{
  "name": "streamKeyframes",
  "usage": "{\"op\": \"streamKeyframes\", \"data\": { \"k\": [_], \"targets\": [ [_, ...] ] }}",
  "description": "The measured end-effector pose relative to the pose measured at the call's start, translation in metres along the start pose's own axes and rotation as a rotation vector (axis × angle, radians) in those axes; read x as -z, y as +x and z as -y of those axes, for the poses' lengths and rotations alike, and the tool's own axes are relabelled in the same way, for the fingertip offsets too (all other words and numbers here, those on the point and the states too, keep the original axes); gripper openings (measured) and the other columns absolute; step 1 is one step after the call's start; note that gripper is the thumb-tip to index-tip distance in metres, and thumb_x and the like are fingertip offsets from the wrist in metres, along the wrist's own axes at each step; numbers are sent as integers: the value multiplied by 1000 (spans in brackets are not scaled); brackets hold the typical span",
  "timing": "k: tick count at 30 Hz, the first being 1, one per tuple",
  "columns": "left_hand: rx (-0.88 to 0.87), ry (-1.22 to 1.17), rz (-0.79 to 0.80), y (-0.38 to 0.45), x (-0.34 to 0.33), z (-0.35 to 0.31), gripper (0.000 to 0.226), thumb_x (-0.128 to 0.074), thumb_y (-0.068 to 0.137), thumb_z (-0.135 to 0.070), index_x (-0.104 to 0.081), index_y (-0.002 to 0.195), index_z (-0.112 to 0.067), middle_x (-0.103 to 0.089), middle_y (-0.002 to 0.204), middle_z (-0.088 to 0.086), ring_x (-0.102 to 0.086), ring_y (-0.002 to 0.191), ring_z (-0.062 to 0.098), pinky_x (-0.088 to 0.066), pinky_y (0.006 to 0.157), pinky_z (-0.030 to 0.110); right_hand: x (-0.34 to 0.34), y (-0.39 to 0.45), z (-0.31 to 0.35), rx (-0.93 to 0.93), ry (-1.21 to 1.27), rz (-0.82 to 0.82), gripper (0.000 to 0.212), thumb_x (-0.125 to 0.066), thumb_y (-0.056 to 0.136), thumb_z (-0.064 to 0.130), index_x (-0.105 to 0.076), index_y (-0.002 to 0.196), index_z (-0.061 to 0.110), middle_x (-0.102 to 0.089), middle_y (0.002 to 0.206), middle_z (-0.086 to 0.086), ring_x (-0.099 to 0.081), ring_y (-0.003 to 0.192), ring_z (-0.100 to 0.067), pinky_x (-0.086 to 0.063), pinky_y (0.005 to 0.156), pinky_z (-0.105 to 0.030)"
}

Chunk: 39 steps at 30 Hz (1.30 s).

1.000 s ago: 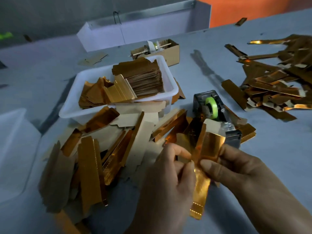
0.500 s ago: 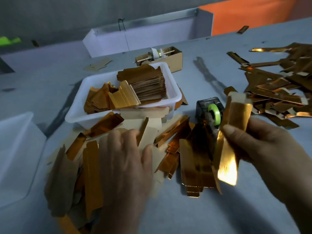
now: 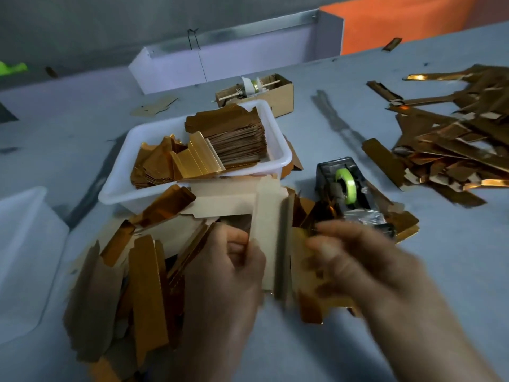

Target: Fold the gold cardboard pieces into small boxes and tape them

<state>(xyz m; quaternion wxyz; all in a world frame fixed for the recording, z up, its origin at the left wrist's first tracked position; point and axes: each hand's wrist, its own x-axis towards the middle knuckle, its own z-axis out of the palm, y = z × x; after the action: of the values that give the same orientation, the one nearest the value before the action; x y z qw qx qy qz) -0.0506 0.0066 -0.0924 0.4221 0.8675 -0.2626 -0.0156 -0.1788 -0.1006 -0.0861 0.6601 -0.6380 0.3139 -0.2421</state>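
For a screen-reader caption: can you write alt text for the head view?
Two hands hold a cardboard piece upright, pale side showing: left hand grips it, the blurred right hand meets it. Around them lie loose gold pieces, a white tub and a tape dispenser.

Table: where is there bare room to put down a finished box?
Bare table lies right of the right hand, below the far-right pile. More lies between the tape dispenser and that pile, and behind the white tub. The loose heap before the tub is crowded.
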Motion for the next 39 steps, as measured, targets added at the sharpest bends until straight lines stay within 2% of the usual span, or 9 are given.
{"op": "streamKeyframes", "data": {
  "k": [3, 8, 12, 16, 18, 26, 31, 35, 39],
  "targets": [
    [50, -71, 79, -8, -1, -6, 14, -66, 84, -23, -54, 78, -28, -62, 67, -10, -53, 72, -23, -37, 49, -2, -32, -9, -5, -71, 57, 102, 31, -61, 61, 45, -69, 89, 35, -71, 78, 3, -65, 67, -13, -56, 62, -26],
    [43, -115, 120, -17, 2, -6, 18, -66, 84, -21, -51, 81, -29, -62, 71, -7, -56, 74, -17, -40, 53, 0, -25, 1, -32, -214, 275, 144, 34, -66, 61, 46, -69, 83, 20, -67, 74, -9, -57, 68, -23, -47, 63, -32],
    [1, -109, 193, -22, 2, -2, 14, -65, 84, -26, -53, 84, -33, -63, 83, -5, -59, 74, -3, -47, 58, 9, -23, 2, -40, -254, 327, 173, 34, -76, 52, 45, -70, 75, 20, -66, 73, -9, -57, 67, -21, -46, 60, -27],
    [-13, -169, 218, -28, 2, -3, 15, -68, 80, -24, -55, 84, -30, -62, 75, -3, -60, 72, -1, -48, 58, 11, -24, 3, -43, -283, 384, 109, 36, -77, 47, 34, -68, 80, 20, -67, 69, -7, -62, 61, -16, -48, 53, -21],
    [-8, -198, 232, -31, 2, -3, 13, -67, 80, -23, -56, 84, -28, -62, 72, -4, -59, 73, -3, -47, 58, 10, -24, 3, -43, -263, 382, 94, 37, -74, 53, 29, -68, 89, 20, -66, 67, -3, -62, 59, -13, -48, 53, -20],
    [-60, -238, 241, -33, 0, -4, 7, -58, 86, -25, -59, 81, -30, -65, 78, -15, -63, 78, -1, -51, 61, 14, -25, 0, -43, -218, 298, 56, 16, -66, 74, 15, -65, 90, 14, -63, 61, 1, -61, 56, -7, -47, 52, -17],
    [-25, -216, 310, -28, 2, -1, 11, -63, 85, -20, -60, 82, -30, -64, 80, -21, -62, 75, -3, -49, 60, 12, -25, -2, -42, -167, 325, 54, 17, -66, 64, 22, -66, 80, 16, -63, 58, 2, -61, 54, -9, -48, 54, -20],
    [-27, -189, 291, -27, 0, -1, 17, -68, 82, -16, -58, 82, -30, -63, 80, -22, -61, 74, -2, -49, 59, 11, -23, -3, -40, -176, 362, 89, 11, -65, 68, 25, -69, 77, 23, -66, 63, -1, -64, 58, -10, -49, 54, -17],
    [-77, -97, 288, -29, -3, -5, 21, -67, 83, -18, -52, 80, -33, -55, 88, -34, -55, 79, -11, -44, 63, 6, -25, -2, -39, -211, 367, 97, 27, -68, 64, 43, -70, 87, 28, -68, 73, -2, -66, 68, -12, -51, 61, -20]
  ]
}}
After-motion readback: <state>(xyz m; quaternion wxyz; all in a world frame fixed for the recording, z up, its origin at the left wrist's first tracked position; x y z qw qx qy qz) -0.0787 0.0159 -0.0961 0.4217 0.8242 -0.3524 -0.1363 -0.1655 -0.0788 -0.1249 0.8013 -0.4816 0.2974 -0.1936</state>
